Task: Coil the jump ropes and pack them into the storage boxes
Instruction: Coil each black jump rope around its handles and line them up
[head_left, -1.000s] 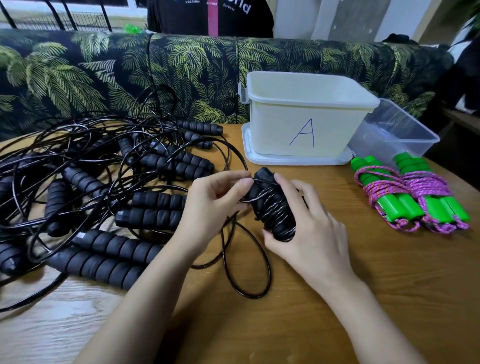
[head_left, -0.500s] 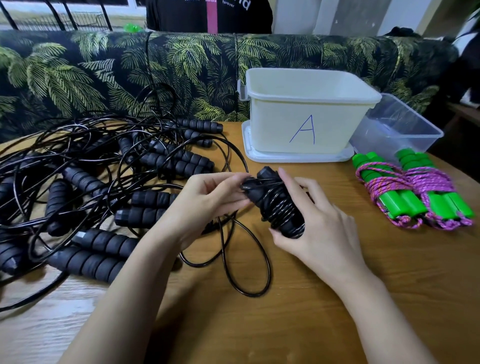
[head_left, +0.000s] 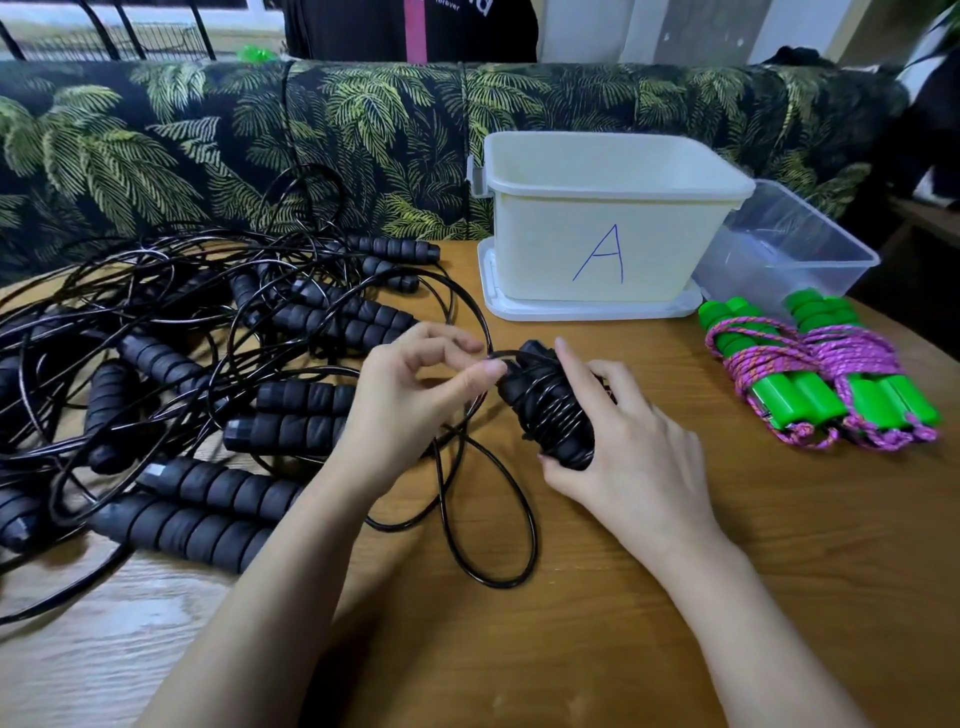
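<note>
Black cord (head_left: 546, 415) wraps the paired handles (head_left: 535, 354) your right hand (head_left: 639, 457) grips, just in front of the white box (head_left: 597, 249); your left hand (head_left: 410, 400) pinches its loose end beside them.

1. Soft, even indoor light covers the wooden surface (head_left: 727, 571), bright enough to show its grain.
2. Pale daylight, washed out, shows through the window (head_left: 156, 15) at the frame's top left.
3. Diffuse shadows lie on the surface under the left hand (head_left: 410, 400), the right hand (head_left: 628, 457) and both forearms.
4. Thin highlights glint along the black cords (head_left: 156, 291) and on the wound bundle (head_left: 550, 410); the white box (head_left: 597, 260) carries a dull sheen.
5. Wide-angle distortion bows the sofa (head_left: 156, 145) back and the surface's edges; beyond the far right corner it is dim.
6. Detail is slightly soft, smeared at the surface's near left corner.
</note>
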